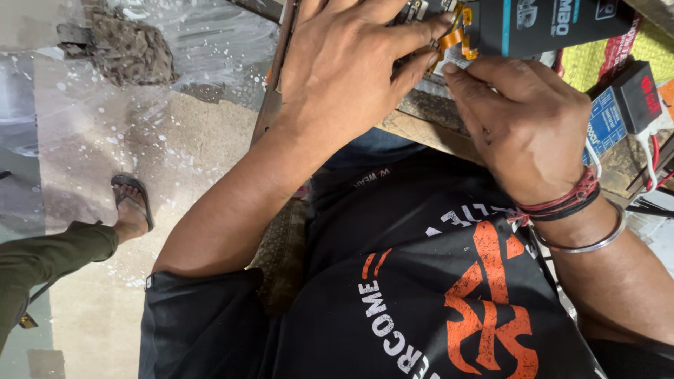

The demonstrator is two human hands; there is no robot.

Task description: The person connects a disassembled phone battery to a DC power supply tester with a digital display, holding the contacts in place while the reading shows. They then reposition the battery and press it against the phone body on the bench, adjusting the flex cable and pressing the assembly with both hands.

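Left hand (344,67) and right hand (523,116) together at worn wooden bench edge (421,126), fingertips pinched on thin orange flex ribbon cable (455,35) beside black rectangular battery (554,24); sandalled foot (132,203) well apart.

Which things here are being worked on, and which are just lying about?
In hand:
- black flat rectangular battery
- orange flex ribbon, pinched by left hand and right hand

Lying about:
- small black box with red display
- worn wooden bench edge
- another person's sandalled foot
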